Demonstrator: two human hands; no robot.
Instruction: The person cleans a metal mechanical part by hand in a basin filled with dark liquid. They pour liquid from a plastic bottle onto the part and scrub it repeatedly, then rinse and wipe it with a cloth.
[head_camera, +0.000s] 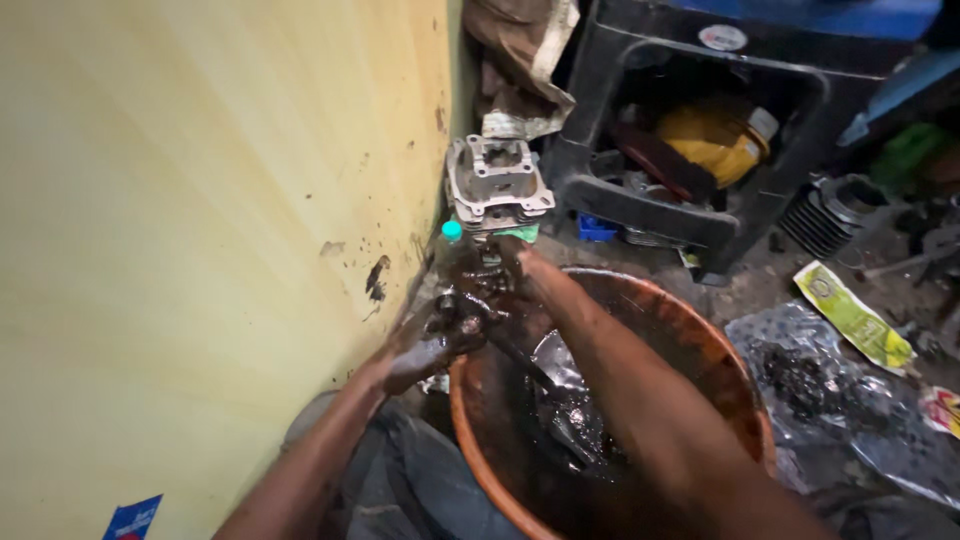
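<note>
We see both hands at the far rim of an orange basin (730, 370) of dark oily liquid. The left hand (432, 350) is closed around a greasy black part (478, 290); the right hand (525, 275) reaches to it, grip hidden. The part is still caked in grime, so cleaning looks unfinished. A bare grey cylinder head (497, 183) stands just behind by the yellow wall (200, 220).

wall (200, 200): pale yellow, dark splatter spots;
basin (735, 380): orange-brown, black oily inside;
engine part (497, 185): silver-grey;
cap (452, 230): teal;
hands (440, 340): smeared black;
crate (700, 225): black;
wrapper (853, 315): yellow-green;
sticker (133, 520): blue
</note>
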